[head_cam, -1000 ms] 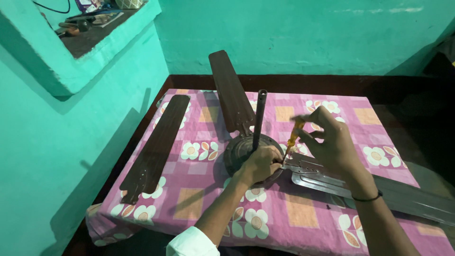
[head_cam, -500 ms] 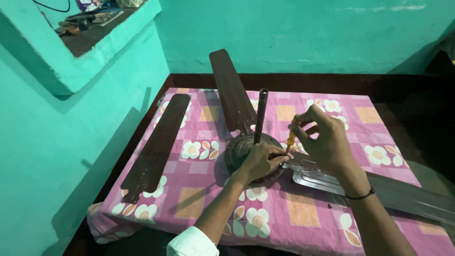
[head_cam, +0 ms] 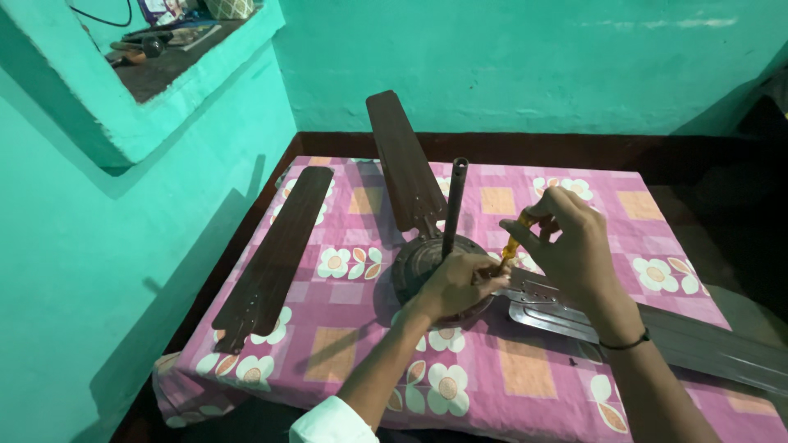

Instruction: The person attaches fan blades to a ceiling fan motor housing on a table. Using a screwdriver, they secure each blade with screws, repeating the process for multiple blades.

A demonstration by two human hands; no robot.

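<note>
Pink chequered cloth with white flowers [head_cam: 525,385] covered the low table, keeping the parts off the wood. A silver-grey metal fan blade [head_cam: 698,340] lay flat to my right, its root end against the round dark-brown fan motor housing [head_cam: 419,262], lined up for fastening. One dark wooden-look blade [head_cam: 402,164] sat attached at the back; another loose dark blade [head_cam: 275,250] rested well apart at left. My left hand [head_cam: 455,283] was pressed closed on the housing rim, steadying it. My right hand [head_cam: 570,242] was clamped around the yellow-handled screwdriver [head_cam: 513,242], tip down at the blade root.
</note>
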